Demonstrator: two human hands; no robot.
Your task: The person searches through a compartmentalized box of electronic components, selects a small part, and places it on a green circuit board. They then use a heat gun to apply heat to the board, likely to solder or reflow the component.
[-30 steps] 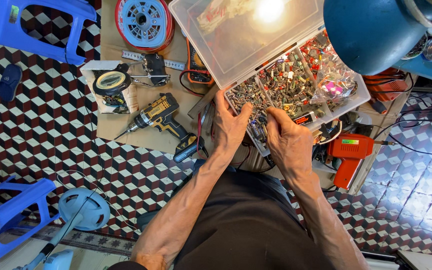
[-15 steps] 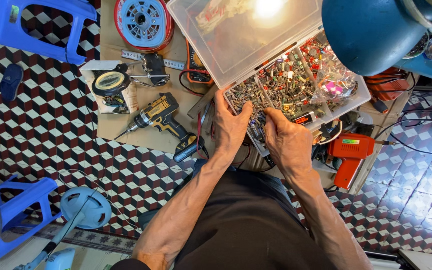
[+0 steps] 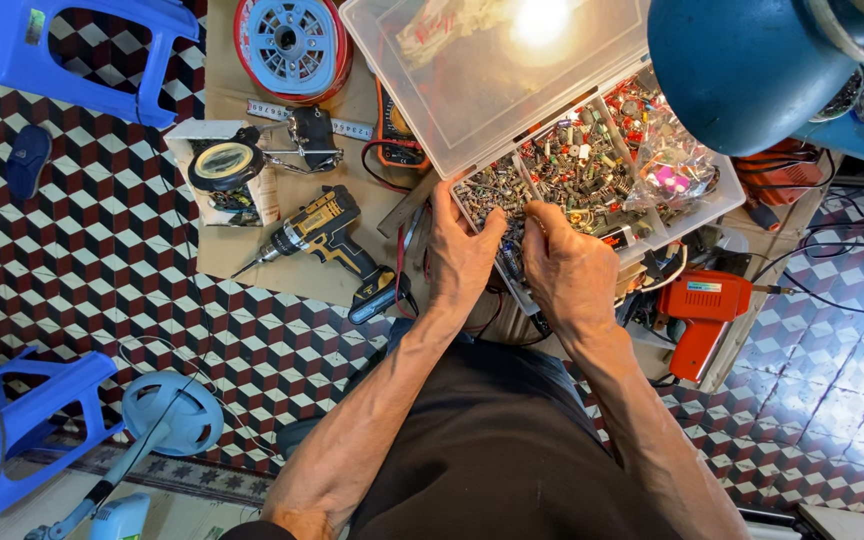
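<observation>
In the open parts box, my left hand and right hand pinch among the small components. I cannot tell whether either holds one; sorting looks unfinished.

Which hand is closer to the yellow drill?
Left. The left hand is just beside the yellow drill; the right hand is farther away, over the parts box.

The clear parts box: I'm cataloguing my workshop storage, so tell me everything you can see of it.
The clear parts box is see-through plastic, its hinged lid open and glaring under a lamp. Dividers split it into compartments packed with small mixed electronic components. It sits tilted at the edge of the cluttered work surface. The left hand and right hand rest on its near edge, fingers in the parts.
</observation>
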